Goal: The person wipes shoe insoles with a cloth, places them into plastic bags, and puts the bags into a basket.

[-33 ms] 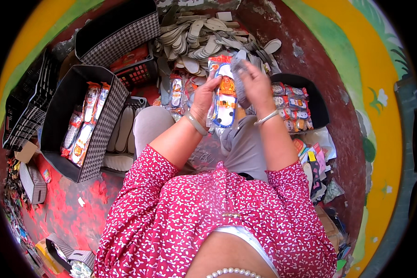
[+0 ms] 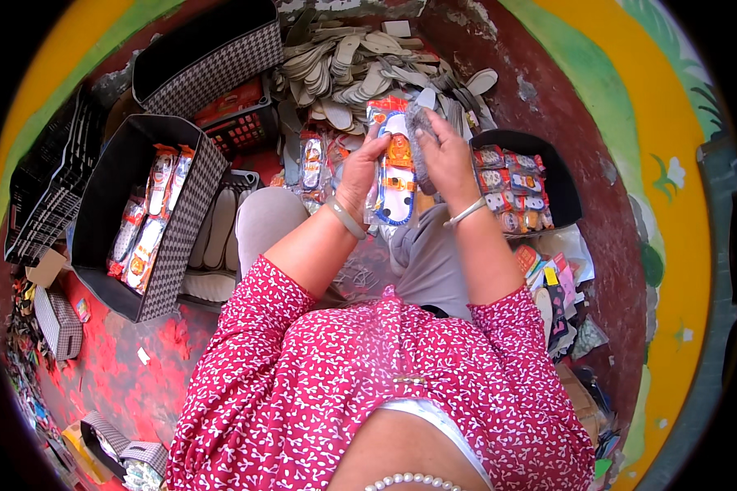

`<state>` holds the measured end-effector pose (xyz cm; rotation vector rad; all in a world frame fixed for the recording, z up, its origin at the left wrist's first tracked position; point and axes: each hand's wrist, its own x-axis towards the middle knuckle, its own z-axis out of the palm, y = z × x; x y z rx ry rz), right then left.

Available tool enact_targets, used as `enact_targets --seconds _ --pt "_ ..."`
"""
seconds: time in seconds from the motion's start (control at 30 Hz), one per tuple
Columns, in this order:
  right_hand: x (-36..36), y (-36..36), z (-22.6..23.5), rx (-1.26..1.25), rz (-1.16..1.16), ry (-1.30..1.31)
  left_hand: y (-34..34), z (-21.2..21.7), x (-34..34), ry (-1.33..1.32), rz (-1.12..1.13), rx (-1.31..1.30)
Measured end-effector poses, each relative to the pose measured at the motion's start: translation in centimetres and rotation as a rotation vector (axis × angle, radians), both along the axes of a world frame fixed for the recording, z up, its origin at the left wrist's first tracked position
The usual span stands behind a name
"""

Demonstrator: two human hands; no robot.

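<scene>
My left hand [image 2: 362,168] grips the edge of a clear-wrapped insole [image 2: 395,180], thumb on its front. The insole is white with a blue edge, dark spots and an orange-red label, and it stands upright above my lap. My right hand [image 2: 449,159] is closed on a grey fuzzy cloth [image 2: 419,147], held against the right side of the packet. The far fingers of both hands are partly hidden behind what they hold.
A large heap of loose insoles [image 2: 344,78] lies ahead. Wrapped packets fill a black bin [image 2: 567,176] at right; more lie in a houndstooth box [image 2: 180,270] at left. Another houndstooth box [image 2: 246,61] stands behind it, near a red-and-black crate [image 2: 236,131].
My right hand has shifted slightly left and its fingers, blurred before, are now wrapped round the grey cloth. The packet in my left hand has barely moved.
</scene>
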<state>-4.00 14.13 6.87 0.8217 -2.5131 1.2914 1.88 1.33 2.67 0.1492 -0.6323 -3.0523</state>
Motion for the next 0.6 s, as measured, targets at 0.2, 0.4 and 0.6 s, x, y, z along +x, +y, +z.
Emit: enact_targets --seconds 0.2,0.4,0.6 --pt "4.1 0.9 0.1 0.064 0.089 0.133 -0.4 -1.6 -0.7 0.065 0.048 0.104" --pt "9.4 1.3 0.6 -0.107 0.156 -0.201 -2.3 -0.3 -0.7 0.045 -0.032 0.336" --pt "8.9 3.9 2.3 -0.274 0.246 -0.551 -3.6 0.6 -0.3 0.01 0.024 0.231"
